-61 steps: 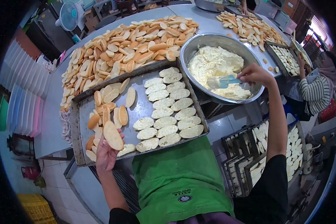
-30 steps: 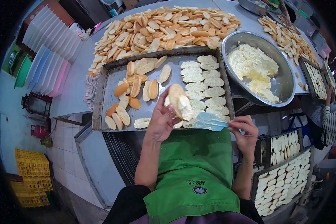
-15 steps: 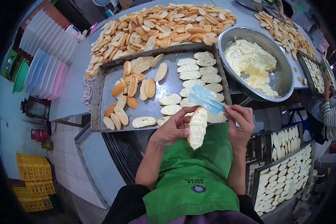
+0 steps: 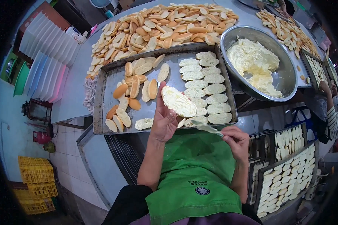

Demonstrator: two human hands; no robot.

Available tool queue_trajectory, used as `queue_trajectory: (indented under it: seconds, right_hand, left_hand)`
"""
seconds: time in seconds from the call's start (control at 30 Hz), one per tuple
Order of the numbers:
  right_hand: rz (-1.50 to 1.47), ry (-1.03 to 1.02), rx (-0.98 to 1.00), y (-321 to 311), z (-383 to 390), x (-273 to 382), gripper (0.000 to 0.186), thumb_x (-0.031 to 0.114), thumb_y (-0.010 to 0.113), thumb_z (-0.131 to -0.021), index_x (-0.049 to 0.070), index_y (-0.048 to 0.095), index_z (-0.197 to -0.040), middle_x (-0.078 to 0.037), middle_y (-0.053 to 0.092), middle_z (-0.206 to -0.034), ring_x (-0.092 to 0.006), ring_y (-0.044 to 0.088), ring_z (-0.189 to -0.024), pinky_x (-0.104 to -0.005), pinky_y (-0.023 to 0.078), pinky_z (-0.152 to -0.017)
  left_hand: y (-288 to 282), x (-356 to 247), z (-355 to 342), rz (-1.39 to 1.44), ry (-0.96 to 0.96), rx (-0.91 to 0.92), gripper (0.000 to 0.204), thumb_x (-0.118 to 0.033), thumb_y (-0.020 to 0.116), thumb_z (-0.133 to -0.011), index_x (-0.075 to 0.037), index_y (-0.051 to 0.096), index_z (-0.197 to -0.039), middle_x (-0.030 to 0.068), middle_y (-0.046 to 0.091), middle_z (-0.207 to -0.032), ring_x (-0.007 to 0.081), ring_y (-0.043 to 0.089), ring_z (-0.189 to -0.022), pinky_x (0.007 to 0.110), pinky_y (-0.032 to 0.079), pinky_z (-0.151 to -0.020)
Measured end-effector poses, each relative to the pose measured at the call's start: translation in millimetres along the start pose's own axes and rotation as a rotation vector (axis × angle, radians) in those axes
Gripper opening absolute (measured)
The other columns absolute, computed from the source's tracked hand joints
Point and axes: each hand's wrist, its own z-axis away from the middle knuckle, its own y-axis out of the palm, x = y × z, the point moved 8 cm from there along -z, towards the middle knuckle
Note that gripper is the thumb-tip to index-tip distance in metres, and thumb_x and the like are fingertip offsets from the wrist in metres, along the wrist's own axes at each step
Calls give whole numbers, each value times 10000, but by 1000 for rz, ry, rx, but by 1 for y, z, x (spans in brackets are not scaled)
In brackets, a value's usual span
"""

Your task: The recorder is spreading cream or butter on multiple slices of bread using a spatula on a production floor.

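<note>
My left hand holds an oval bread half, its upturned face coated with pale cream, over the metal baking tray. My right hand grips a spatula smeared with cream, below and to the right of that bread. The tray has a loose group of bread pieces on the left and columns of coated halves on the right. A steel bowl of cream stands at the tray's upper right corner.
A large bread pile lies behind the tray, another at back right. A co-worker's hands are at a far tray. Filled trays stand lower right, yellow crates lower left, stacked pale containers at left.
Two seconds ago my right hand was over the bowl; it came down to the bread, which gained cream. Since half a second ago, my left hand turned the bread and raised it, and the spatula dropped lower.
</note>
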Motion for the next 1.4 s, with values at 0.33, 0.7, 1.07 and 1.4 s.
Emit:
queue_trajectory:
  seconds: [0.33,0.7,1.07,1.4]
  right_hand:
    - [-59,98,-149,-12,-2,-20,105,-17,576,-764,-39,621,-856,-75,587,-833,-116,549,-667,-206,423,-570]
    - [-65,44,10,-5,-4,-20,83,-2,563,-776,-52,598,-833,-92,555,-825,-133,535,-601,-225,419,-519]
    - [-94,84,-239,-51,9,-21,110,27,564,-792,-55,580,-864,-88,548,-818,-128,529,-606,-226,410,-520]
    - [-78,83,-249,-54,10,-25,134,68,576,-798,-50,570,-860,-83,549,-813,-125,531,-591,-214,400,-498]
  left_hand:
    - [5,1,3,-45,-90,31,900,-117,689,-693,-211,95,-1363,152,379,-1266,218,448,-1122,322,459,-871]
    - [-51,-20,-31,-294,-79,-148,739,5,589,-752,-128,166,-1344,154,434,-1204,209,505,-1026,305,465,-844]
    - [-131,-18,-136,-1497,-480,296,411,74,582,-678,-29,507,-1069,115,608,-869,153,567,-785,276,467,-678]
    - [-146,6,-145,-1635,-420,344,270,36,491,-731,-33,616,-960,100,633,-823,161,603,-756,272,474,-696]
